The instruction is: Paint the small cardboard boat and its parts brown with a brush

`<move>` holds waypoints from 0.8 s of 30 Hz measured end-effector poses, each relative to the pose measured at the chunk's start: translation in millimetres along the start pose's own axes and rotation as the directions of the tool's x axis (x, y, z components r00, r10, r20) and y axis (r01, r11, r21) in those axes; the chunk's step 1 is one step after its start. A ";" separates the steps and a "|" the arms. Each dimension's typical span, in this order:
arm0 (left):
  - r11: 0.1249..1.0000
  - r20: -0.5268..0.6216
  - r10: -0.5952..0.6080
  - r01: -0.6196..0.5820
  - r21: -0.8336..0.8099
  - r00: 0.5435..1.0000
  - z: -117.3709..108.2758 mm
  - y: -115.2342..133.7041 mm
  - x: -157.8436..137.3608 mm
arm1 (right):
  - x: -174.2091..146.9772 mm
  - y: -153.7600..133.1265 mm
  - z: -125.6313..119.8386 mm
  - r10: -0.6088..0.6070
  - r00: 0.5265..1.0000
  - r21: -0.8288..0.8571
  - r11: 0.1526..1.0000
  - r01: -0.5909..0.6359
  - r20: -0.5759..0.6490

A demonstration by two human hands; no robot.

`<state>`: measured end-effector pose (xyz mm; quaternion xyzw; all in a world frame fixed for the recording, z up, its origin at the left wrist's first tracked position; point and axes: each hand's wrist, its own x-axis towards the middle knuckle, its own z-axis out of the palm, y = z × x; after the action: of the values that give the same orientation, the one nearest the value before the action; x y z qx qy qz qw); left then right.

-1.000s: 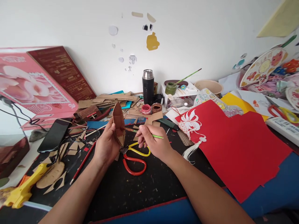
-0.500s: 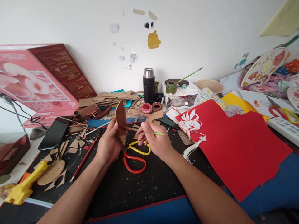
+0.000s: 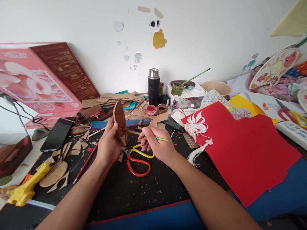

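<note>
My left hand [image 3: 109, 143] grips a small boat-shaped cardboard piece [image 3: 119, 118] held upright. Most of its inner face is coated brown, while bare cardboard shows near the lower end. In my right hand [image 3: 155, 142] is a thin green paintbrush [image 3: 161, 138], pinched between thumb and fingers. Its brown-stained tip meets the inner face of the cardboard piece. Scissors [image 3: 139, 166] with one red and one yellow handle lie on the black mat [image 3: 153, 198] just below both hands. Beyond them stand an open jar of brown paint [image 3: 162, 109] and a jar of red paint [image 3: 151, 110].
A black thermos [image 3: 153, 88] stands by the wall, near a green paint jar [image 3: 177, 89] holding a brush. Red sheet [image 3: 244, 147] covers the right side. Cardboard scraps [image 3: 76, 146], a phone [image 3: 57, 134], a red pencil [image 3: 85, 163] and a yellow glue gun [image 3: 31, 185] lie left.
The cardboard piece and my left hand have shifted slightly left and turned, showing more of the inner face. The brush tip has followed to the left.
</note>
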<state>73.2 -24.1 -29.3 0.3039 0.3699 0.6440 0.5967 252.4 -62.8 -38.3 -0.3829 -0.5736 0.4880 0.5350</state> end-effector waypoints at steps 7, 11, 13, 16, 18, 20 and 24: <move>1.000 0.030 -0.018 0.017 0.021 0.999 -4.7 -2.8 1.0 | 0.8 -1.0 0.9 -0.022 0.998 0.036 0.999 0.024 -0.059; 0.997 0.065 -0.059 0.055 0.061 0.996 -11.1 -11.0 2.0 | 2.6 -3.0 -0.9 -0.038 0.995 0.049 0.998 0.042 -0.093; 0.996 0.088 -0.060 0.054 0.069 0.994 -13.8 -13.2 3.1 | 3.0 -3.2 -2.0 -0.035 0.995 0.052 0.998 0.041 -0.098; 0.997 0.079 -0.036 0.031 0.069 0.996 -15.8 -12.0 5.8 | 2.3 -2.0 -2.3 -0.018 0.998 0.037 0.999 0.020 -0.067; 0.998 0.054 -0.012 0.009 0.062 0.998 -15.9 -9.8 7.6 | 1.4 -1.1 -1.6 -0.010 0.999 0.029 1.000 0.011 -0.045; 0.998 0.036 0.005 -0.007 0.062 0.999 -15.9 -8.4 8.8 | 0.9 -0.6 -0.8 -0.011 0.999 0.031 0.999 0.012 -0.038; 0.995 0.037 -0.009 0.006 0.095 0.999 -16.6 -10.3 7.8 | 2.0 -1.4 -0.8 -0.024 0.998 0.039 0.999 0.027 -0.062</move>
<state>64.2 -18.0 -47.3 0.3426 0.3901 0.6176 0.5908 253.0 -61.1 -36.5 -0.3797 -0.5520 0.4804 0.5660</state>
